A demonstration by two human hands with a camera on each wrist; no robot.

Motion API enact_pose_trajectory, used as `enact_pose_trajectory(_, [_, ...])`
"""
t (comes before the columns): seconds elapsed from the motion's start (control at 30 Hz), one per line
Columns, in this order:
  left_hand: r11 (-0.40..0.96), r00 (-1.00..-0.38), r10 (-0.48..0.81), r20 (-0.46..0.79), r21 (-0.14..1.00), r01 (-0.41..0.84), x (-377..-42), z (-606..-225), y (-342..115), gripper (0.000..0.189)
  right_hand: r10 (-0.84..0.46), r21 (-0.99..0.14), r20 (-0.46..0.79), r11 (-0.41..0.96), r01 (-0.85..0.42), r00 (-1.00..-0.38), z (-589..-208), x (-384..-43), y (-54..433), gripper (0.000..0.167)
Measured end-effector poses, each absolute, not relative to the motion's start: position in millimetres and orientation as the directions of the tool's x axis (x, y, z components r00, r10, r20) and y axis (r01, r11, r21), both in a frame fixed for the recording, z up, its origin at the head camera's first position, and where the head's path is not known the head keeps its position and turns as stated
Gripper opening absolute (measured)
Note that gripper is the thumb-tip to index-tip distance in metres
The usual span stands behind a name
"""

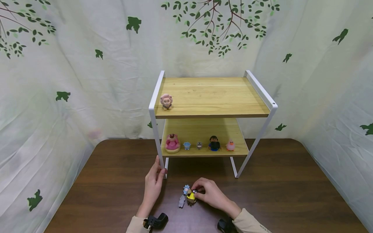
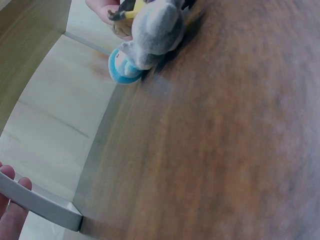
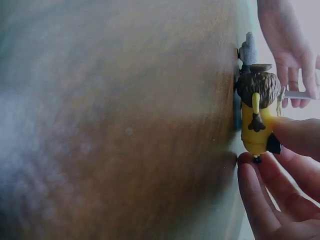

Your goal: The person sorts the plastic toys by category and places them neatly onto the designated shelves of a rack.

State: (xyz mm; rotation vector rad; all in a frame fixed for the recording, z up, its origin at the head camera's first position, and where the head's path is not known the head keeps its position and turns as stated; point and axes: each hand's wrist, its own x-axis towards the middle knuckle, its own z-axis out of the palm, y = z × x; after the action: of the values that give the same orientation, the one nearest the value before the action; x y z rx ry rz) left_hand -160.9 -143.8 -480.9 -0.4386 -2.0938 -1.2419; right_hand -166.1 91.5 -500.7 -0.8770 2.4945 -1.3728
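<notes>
My left hand (image 1: pixel 153 183) holds the front left leg of a white-framed two-tier shelf (image 1: pixel 157 142), its fingers on both sides of the metal (image 2: pixel 45 202). In the head view my right hand (image 1: pixel 212 195) is on the table before the shelf. It pinches a yellow Minion-like figurine (image 3: pixel 256 120) with brown fur-like parts between thumb and fingers. Close beside that lie a grey figurine (image 2: pixel 157 30) and a blue-topped figurine (image 1: pixel 186 188), both on the brown table (image 1: pixel 116 194).
On the upper board (image 1: pixel 209 97) a pink figurine (image 1: pixel 166 101) stands at the left. Along the lower board sit a pink bear (image 1: pixel 172 144), a small blue figure (image 1: pixel 187 145), a small grey figure (image 1: pixel 199 145), a dark-haired figure (image 1: pixel 214 144) and a pink duck-like figure (image 1: pixel 230 145). Leaf-patterned cloth (image 1: pixel 116 81) surrounds the table.
</notes>
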Motion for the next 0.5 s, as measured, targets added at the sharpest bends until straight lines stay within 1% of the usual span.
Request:
enact_pose_trajectory(0.23, [0.495,-0.725,-0.045,0.687,0.646,0.581,-161.3,-479.1,-143.1,0.065,-0.557,-0.828,0.11,0.406,-0.386,-0.823,-496.6,-166.0,92.9,0.011])
enact_pose_trajectory(0.5, [0.498,-0.731,-0.051,0.68,0.652,0.572,-160.2,-479.3,-143.3,0.064,-0.542,-0.835,0.12,0.398,-0.38,-0.832,-495.4,-165.1,96.1,0.012])
